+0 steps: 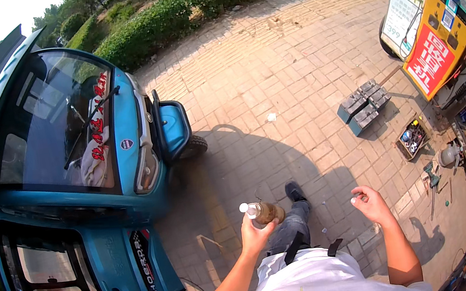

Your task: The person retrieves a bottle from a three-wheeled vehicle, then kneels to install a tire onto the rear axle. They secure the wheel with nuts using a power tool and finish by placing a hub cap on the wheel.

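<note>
A clear plastic bottle (pixel 268 212) with a white cap and brownish contents is in my left hand (pixel 256 234), which is wrapped round its near side. The bottle is tilted, with its cap pointing left, in front of my body. To the right, my right hand (pixel 372 207) is raised over the paving, away from the bottle. Its fingers are loosely curled, with a gap between thumb and forefinger, and I see nothing held in it.
A blue enclosed three-wheeler (pixel 139 133) stands at the left, its door (pixel 125 272) swung out. On the brick paving (pixel 276 108) at the right are block-shaped batteries (pixel 364 106), a box of small parts (pixel 413 138) and a green hand tool (pixel 431 175). A yellow cabinet (pixel 454 43) stands beyond.
</note>
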The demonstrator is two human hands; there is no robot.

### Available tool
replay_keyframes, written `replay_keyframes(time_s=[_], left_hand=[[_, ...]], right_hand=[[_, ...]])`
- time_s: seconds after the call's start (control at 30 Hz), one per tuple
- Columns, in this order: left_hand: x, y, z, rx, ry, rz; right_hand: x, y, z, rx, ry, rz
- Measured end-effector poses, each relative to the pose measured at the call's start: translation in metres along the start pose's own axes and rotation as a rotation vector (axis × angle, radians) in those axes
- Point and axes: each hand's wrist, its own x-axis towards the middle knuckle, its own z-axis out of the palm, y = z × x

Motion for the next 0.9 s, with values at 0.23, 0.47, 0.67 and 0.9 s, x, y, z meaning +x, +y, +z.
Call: replay_keyframes(time_s=[0.23,0.47,0.67,0.9], left_hand=[[0.196,0.048,0.035,-0.062,-0.021,0.015],[0.396,0.101,0.036,-0.028,-0.015,0.069],[0.542,0.100,0.023,-0.029,0.235,-0.014],[0.688,0.118,-0.033,-0.087,0.470,-0.143]], right_hand=[[0.109,0.156,-0.038,0.115,0.130,0.687],[0.146,0.154,-0.063,0.244,0.307,1.213],[0.402,0.106,-0.053,0.198,0.176,1.098],[0.890,-0.050,-0.075,-0.037,0.183,0.493]])
